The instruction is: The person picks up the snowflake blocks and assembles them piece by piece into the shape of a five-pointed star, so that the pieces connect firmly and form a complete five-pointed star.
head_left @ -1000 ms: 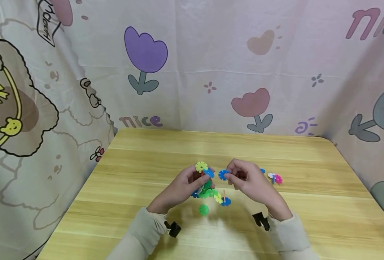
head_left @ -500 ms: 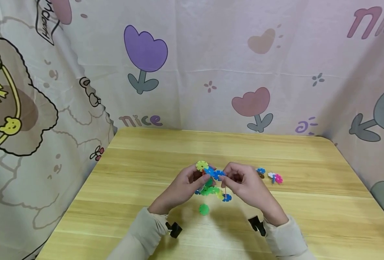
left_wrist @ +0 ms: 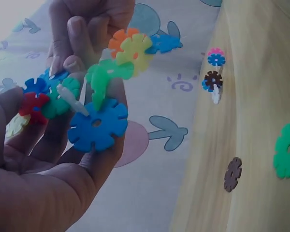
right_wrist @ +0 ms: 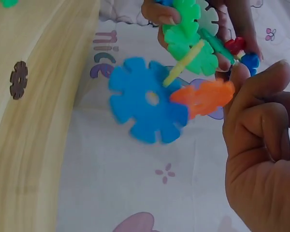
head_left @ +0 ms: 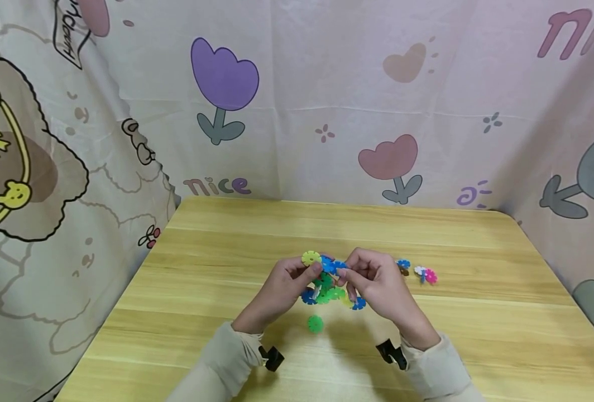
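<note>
Between my hands is a branching build of slotted, flower-shaped snowflake discs (head_left: 323,281). My left hand (head_left: 287,287) holds it up, thumb on the upper discs beside a yellow disc (head_left: 311,258). A blue disc (head_left: 339,268) at its upper right is pinched between thumb and fingers of my right hand (head_left: 384,287); its edge meets another blue disc by my left thumb. In the left wrist view, a red disc (left_wrist: 35,106), a white disc (left_wrist: 72,100) and a large blue disc (left_wrist: 97,124) belong to it. An orange disc (right_wrist: 203,98) hangs at its free end in the right wrist view.
A loose green disc (head_left: 315,324) lies on the wooden table (head_left: 226,251) nearer me. Right of my hands lie a blue-and-brown pair (head_left: 403,264) and a pink, white and blue cluster (head_left: 430,276). A brown disc (left_wrist: 233,174) shows in the left wrist view. A printed curtain (head_left: 302,84) stands behind.
My right hand has moved left, bringing its blue disc from apart up against the blue disc at my left thumb. The build's lower arm has shifted slightly right.
</note>
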`<state>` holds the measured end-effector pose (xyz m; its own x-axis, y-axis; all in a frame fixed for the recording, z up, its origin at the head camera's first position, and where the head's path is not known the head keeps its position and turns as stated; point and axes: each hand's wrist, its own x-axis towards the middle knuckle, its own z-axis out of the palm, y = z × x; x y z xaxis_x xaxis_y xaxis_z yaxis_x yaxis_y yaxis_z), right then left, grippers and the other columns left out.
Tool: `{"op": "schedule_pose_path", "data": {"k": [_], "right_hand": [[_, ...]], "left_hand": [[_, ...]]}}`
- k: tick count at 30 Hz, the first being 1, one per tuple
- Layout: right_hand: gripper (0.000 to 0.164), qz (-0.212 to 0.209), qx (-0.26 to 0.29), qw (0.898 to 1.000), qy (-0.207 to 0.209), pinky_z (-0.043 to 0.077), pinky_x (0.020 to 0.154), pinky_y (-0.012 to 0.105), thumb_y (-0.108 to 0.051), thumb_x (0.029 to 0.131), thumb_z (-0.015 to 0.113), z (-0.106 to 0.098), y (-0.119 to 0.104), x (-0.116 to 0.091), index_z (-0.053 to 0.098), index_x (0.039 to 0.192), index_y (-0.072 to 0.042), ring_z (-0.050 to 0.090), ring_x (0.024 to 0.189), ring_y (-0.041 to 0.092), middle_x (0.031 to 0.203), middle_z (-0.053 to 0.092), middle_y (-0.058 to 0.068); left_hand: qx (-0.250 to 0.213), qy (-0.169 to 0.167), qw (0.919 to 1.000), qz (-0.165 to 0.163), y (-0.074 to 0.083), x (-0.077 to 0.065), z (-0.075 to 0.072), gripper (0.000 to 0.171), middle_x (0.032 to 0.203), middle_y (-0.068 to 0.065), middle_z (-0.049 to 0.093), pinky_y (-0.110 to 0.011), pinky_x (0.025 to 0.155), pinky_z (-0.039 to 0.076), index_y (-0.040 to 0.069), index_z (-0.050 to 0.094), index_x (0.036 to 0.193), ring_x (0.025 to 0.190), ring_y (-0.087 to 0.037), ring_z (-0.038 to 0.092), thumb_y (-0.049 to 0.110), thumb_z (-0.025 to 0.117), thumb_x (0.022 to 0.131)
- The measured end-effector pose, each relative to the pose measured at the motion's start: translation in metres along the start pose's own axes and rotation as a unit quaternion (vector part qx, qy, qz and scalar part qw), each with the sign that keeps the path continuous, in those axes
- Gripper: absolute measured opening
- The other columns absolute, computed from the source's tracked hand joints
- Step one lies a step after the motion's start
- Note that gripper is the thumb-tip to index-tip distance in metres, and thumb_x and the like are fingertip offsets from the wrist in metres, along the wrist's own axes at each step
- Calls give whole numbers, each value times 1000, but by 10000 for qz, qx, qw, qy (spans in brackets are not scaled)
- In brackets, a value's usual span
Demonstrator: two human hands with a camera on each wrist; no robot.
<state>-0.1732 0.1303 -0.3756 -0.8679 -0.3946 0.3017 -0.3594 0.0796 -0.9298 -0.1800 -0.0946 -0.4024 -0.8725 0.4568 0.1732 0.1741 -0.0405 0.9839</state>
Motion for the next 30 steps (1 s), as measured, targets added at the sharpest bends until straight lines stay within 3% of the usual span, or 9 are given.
{"op": "schedule_pose_path", "data": {"k": [5,8,10,15,17,25,30], "right_hand": [[16,111,69,9999,-66,51,42,36,2,99,67,-1,-1,1,66,83,0,57,48,24,77,70,21],[16,281,21,9994,-214,50,42,32,-1,99,68,-1,0,3,67,83,-1,54,46,23,76,71,18],[16,345,-37,9989,-327,47,41,29,-3,99,68,-1,1,4,68,83,-2,52,45,21,74,71,15],[18,324,-124,9984,-445,41,39,25,-4,100,68,-5,1,3,71,82,-4,49,45,15,72,69,16],[19,308,-105,9983,-485,42,39,25,-4,100,67,-6,1,2,72,82,-4,49,44,15,72,69,17],[18,321,-106,9972,-674,45,40,24,-3,102,64,-5,0,0,75,88,-1,56,46,22,76,72,15],[19,322,-267,9959,-806,40,40,23,-4,103,62,-5,-2,-1,77,92,0,57,46,19,77,73,9]], "left_hand": [[154,-10,9998,-145,2,-1,-2,35,111,-9,73,-30,78,60,9,68,133,92,-21,69,31,54,110],[339,-169,9990,-222,5,-2,-6,34,106,-10,70,-29,76,59,8,65,131,88,-22,66,32,53,110],[397,-346,9983,-237,8,-3,-9,33,103,-11,70,-35,78,60,8,62,131,87,-22,66,32,51,111],[79,-719,9967,-369,10,-3,-11,34,109,-20,70,-39,80,61,7,59,136,92,-24,69,29,49,112],[-28,-768,9962,-418,10,-2,-10,35,114,-21,68,-35,80,61,7,58,138,94,-24,69,28,50,112],[213,-542,9981,-175,4,-2,-4,26,105,-11,68,-32,73,62,7,63,122,83,-23,71,14,72,99],[148,-275,9994,-116,2,-2,1,19,100,-15,69,-37,75,63,5,64,115,84,-26,73,10,72,98]]}}
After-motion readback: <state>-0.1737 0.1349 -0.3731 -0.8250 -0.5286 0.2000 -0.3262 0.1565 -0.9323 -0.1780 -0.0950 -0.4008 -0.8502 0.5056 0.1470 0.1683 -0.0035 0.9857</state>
